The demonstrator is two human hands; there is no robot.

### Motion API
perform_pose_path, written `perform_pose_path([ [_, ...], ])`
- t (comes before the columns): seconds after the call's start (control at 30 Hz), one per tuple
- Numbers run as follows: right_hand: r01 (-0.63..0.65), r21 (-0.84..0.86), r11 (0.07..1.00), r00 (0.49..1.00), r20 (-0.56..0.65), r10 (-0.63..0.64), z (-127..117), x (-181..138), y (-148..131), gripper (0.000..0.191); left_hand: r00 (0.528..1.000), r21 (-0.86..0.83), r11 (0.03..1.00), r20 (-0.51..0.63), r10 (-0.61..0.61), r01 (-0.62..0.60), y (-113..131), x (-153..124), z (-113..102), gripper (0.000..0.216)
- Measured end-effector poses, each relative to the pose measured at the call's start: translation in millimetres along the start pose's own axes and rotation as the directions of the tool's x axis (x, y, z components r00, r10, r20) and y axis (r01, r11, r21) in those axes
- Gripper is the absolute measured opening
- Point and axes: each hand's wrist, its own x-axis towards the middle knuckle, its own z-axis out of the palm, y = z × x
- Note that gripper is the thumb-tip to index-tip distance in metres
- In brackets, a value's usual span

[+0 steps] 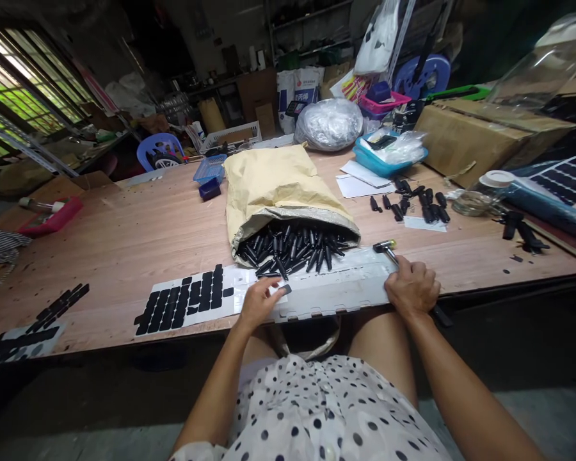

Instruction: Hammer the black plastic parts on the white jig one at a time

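My right hand (pixel 413 286) is wrapped round the handle of a small hammer (pixel 384 246); its head, with a yellow face, points away from me over the grey board (pixel 336 298). Between the thumb and fingers of my left hand (pixel 258 303) is a small dark flat piece (pixel 285 290), held above the board's left part. Just beyond, a yellowish sack (pixel 273 179) lies on its side, its mouth towards me, with many slim black plastic parts (pixel 292 246) spilling out. Left of my left hand lies a sheet of black rounded stickers (pixel 173 301), partly peeled away.
More black strips (pixel 62 307) lie at the table's left edge. To the right are a loose group of black parts (pixel 427 203), a blue basket (pixel 388 160), a cardboard box (pixel 475 141) and a glass jar (pixel 473 202). A pink tray (pixel 52 218) stands far left.
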Motion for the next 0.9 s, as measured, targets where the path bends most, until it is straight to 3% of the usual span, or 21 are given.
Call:
perform_pose_path([
  [0.07,0.0,0.003,1.0,1.0,0.002,0.0,0,0,-2,0.035,0.977,0.18,0.983,-0.206,0.06,-0.022,-9,20,-5,0.022],
  [0.1,0.001,0.003,1.0,1.0,0.004,-0.001,0,0,-2,0.035,0.965,0.257,0.966,-0.25,0.084,-0.018,-14,28,-5,0.022],
  [0.23,0.0,-0.016,1.0,1.0,0.003,0.0,0,0,-5,0.035,0.964,0.426,0.904,-0.253,0.084,0.033,-30,43,4,0.024],
  [0.43,0.006,-0.039,0.999,1.0,-0.028,-0.007,2,-1,-6,0.034,0.937,0.371,0.92,-0.348,0.009,0.129,-48,30,8,0.021],
  [0.53,0.004,-0.042,0.999,1.0,-0.025,-0.005,2,-1,-6,0.034,0.922,0.301,0.948,-0.386,0.021,0.104,-51,16,12,0.018],
  [0.73,-0.014,-0.04,0.999,1.0,-0.01,0.014,0,0,-4,0.034,0.96,0.234,0.956,-0.173,0.218,-0.175,-19,14,48,0.008],
  [0.9,-0.022,-0.029,0.999,1.0,0.016,0.022,-5,1,-5,0.035,0.967,0.209,0.956,-0.102,0.233,-0.208,2,32,68,0.006],
])
